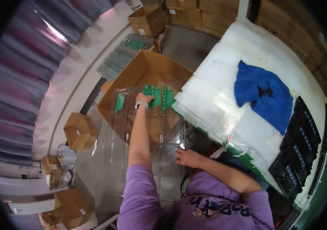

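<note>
Head view: left arm was stretched straight forward, elbow nearly locked, purple sleeve at the shoulder, a pale wristband at the wrist. Left hand (145,98) reached over the near edge of a clear tray (133,115) and lay on the green boards (157,96) seated in it; fingers were curled down onto the boards, though whether they gripped one could not be told. Right arm was bent at the elbow, forearm crossing in from the lower right. Right hand (188,158) rested palm down, fingers spread flat, on the near part of the clear tray stack (167,153); it pressed on the plastic and closed round nothing.

Containers: the clear tray lay across the mouth of one large open box (148,73) on the floor. The tray held one cluster of boards by the left hand, roughly three strips side by side, and one single board (120,102) apart to the left. Two grey trays (123,55) with rows of green boards lay on the floor beyond the box; exact board count was too small to read.

Counter (224,76), white-covered, stood to the right: one blue cloth (263,94) with a small dark pile on it, and a stack of black trays (299,145) at its right edge. Three small shut cartons were visible on the floor at left, nearest one (80,131) well apart from the tray.
</note>
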Motion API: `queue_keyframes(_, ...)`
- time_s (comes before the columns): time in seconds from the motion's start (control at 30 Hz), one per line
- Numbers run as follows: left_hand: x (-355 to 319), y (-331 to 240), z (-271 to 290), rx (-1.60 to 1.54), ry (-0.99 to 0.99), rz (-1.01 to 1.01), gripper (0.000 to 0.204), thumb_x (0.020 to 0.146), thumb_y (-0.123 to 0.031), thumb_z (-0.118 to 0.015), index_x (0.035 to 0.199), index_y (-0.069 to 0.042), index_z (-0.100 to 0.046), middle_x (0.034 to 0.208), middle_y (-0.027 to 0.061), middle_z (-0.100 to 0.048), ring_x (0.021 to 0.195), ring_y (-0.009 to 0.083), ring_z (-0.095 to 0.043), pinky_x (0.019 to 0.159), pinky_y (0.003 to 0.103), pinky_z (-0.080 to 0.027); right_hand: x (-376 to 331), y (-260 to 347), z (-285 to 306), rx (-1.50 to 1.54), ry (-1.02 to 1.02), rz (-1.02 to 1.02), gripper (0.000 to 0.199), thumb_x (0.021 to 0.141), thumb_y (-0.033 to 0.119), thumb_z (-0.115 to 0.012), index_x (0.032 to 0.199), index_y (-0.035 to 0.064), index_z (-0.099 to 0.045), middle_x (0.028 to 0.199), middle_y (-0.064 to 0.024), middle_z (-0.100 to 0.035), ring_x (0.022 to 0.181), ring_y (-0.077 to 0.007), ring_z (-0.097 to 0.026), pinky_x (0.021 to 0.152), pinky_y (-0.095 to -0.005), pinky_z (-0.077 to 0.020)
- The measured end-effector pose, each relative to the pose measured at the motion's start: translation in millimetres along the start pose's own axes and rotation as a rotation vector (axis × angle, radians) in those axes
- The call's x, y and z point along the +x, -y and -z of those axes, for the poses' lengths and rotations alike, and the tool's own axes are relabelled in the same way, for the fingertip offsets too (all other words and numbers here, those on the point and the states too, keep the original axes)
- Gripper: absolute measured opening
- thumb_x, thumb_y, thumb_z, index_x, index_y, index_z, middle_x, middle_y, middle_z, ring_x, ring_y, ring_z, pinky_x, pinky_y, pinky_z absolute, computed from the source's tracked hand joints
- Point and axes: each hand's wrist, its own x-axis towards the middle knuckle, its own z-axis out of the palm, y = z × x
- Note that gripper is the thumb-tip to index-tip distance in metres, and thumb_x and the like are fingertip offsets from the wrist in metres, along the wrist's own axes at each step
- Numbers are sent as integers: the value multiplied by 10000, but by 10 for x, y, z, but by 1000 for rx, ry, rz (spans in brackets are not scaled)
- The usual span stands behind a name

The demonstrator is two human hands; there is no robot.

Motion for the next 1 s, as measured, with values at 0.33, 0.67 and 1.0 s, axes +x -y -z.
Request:
queue_keyframes(0.33, 15, 40, -50, -7, -98, -44, 588, 572, -278, -835, 1004, 52, -612, 1019, 226, -644, 915, 297, -651, 790, 374, -516, 29, 21, 29, -16, -22, 19, 128, 727, 128, -561, 841, 92, -607, 927, -71, -466, 982, -244, -474, 553, -296, -511)
queue_keyframes(0.67, -219, -197, 56, -87, 52, -149, 671, 527, -274, -855, 1044, 26, -550, 1049, 206, -632, 975, 291, -623, 834, 370, -488, -38, -34, 37, -10, -5, 7, 101, 735, 132, -553, 827, 91, -556, 916, -59, -448, 948, -225, -476, 552, -282, -508)
queue_keyframes(1.0, -391, -113, 344, -187, -169, -140, 568, 553, -185, -821, 984, 41, -529, 914, 181, -658, 819, 288, -656, 737, 360, -523, 6, 37, -13, 30, -18, 10, 85, 710, 113, -564, 791, 91, -576, 918, -63, -444, 969, -234, -466, 542, -304, -501)
